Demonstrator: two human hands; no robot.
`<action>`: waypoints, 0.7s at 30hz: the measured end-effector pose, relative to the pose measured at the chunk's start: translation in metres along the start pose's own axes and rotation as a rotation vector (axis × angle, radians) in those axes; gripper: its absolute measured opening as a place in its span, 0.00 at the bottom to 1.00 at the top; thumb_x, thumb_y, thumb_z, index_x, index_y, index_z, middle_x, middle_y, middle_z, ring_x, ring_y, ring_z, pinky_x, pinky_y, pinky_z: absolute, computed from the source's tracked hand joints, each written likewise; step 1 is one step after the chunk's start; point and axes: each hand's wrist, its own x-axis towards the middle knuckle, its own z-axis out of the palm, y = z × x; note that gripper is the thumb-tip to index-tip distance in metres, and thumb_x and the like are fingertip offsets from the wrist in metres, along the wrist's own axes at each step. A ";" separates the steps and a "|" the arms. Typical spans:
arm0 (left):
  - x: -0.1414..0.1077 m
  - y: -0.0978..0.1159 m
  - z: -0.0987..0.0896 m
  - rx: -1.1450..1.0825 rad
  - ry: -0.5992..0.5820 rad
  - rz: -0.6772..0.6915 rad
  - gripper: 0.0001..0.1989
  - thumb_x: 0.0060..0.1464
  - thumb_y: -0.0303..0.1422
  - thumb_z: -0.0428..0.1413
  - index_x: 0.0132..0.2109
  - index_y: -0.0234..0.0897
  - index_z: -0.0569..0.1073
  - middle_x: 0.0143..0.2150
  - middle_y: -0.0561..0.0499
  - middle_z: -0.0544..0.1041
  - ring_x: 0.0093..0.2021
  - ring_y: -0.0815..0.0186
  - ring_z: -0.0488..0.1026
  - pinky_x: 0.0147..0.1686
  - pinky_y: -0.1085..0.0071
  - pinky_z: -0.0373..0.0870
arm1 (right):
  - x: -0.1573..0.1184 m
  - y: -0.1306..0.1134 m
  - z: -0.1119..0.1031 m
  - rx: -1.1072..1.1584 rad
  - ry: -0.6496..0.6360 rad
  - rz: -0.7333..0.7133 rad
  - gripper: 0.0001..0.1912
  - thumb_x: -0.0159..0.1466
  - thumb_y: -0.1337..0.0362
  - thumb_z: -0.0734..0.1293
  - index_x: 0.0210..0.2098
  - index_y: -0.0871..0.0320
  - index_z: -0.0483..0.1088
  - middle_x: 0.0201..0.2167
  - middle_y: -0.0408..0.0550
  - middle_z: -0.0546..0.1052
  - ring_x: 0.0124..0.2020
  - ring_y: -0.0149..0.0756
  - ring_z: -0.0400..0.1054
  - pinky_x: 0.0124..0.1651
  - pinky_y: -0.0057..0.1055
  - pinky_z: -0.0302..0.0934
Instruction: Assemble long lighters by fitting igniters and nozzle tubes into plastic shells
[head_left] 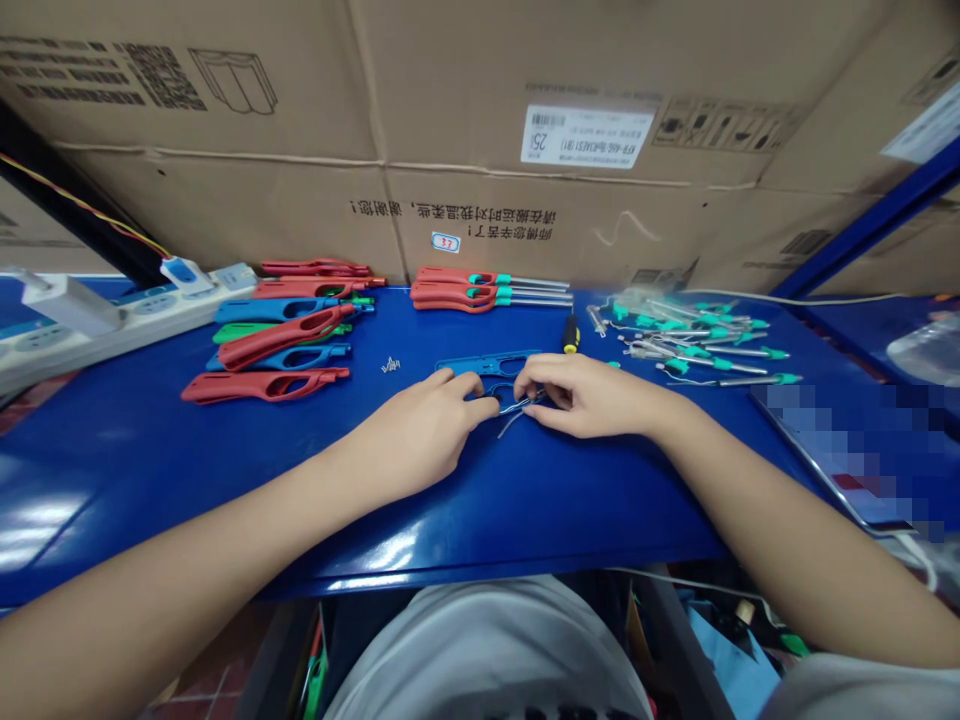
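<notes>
A blue plastic handle shell (480, 365) lies at the middle of the blue table, partly hidden by my hands. My left hand (442, 425) is closed at its lower left side, thumb and fingertips on a blue part beside the shell. Opposite it, my right hand (574, 395) pinches a thin metal rod with wire at the shell's right end. A thin clear tube (512, 424) sticks out below the fingertips. Just behind my right hand stands a yellow and black screwdriver (572, 334). Small screws (391, 366) are scattered left of the shell.
Red, blue and green handle shells (262, 385) are piled at the left, near a white power strip (150, 310). Red lighters (454, 295) lie at the back. Metal rods with green ends (705, 345) and a phone (840, 460) are at the right. A cardboard box (450, 110) stands behind.
</notes>
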 end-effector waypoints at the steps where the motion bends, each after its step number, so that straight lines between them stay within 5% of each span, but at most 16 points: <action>1: 0.000 0.000 0.000 0.006 0.000 0.000 0.17 0.62 0.21 0.49 0.53 0.37 0.76 0.48 0.41 0.75 0.45 0.55 0.72 0.47 0.58 0.73 | 0.000 0.000 -0.001 -0.002 0.001 -0.011 0.10 0.62 0.72 0.66 0.43 0.58 0.73 0.40 0.48 0.76 0.33 0.33 0.66 0.36 0.29 0.59; 7: -0.001 -0.001 0.002 0.000 0.031 0.023 0.18 0.62 0.21 0.49 0.52 0.38 0.77 0.51 0.42 0.76 0.45 0.55 0.72 0.48 0.59 0.73 | 0.000 -0.005 -0.006 -0.044 -0.034 -0.048 0.08 0.64 0.71 0.65 0.37 0.58 0.77 0.37 0.48 0.78 0.36 0.35 0.71 0.39 0.31 0.62; 21: -0.001 -0.001 0.002 -0.023 0.027 0.024 0.18 0.64 0.23 0.48 0.54 0.37 0.76 0.47 0.42 0.76 0.44 0.55 0.72 0.47 0.58 0.72 | -0.002 -0.008 -0.008 -0.054 -0.061 -0.046 0.11 0.65 0.70 0.66 0.44 0.57 0.78 0.40 0.49 0.79 0.33 0.32 0.70 0.35 0.28 0.62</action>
